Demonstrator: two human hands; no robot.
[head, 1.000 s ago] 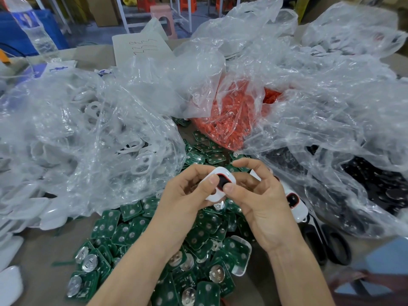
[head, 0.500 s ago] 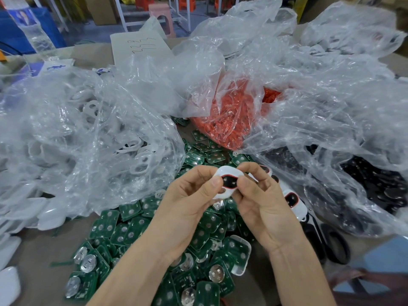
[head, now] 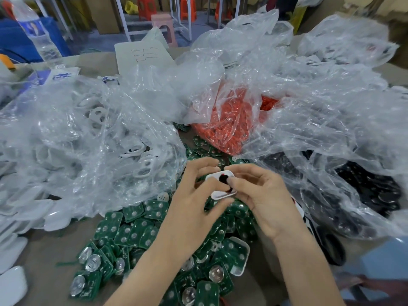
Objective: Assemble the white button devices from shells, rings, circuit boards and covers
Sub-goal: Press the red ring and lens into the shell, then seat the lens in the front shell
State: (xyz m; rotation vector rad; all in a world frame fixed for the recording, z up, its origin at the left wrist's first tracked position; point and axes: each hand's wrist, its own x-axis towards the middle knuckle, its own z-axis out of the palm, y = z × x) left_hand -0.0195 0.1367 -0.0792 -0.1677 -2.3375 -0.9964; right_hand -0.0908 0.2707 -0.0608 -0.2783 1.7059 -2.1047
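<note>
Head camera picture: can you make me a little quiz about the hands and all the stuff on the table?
1. True or false: the left hand and the right hand both hold the shell.
2. What lies piled under the hands? A. green boards B. spoons C. books
3. Fill in: the middle bag holds ___ parts.

Key: 1 true; 2 A; 3 orange.

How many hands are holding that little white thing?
2. The left hand pinches the white shell from its left side, and the right hand pinches it from its right, above the green circuit boards.
</note>
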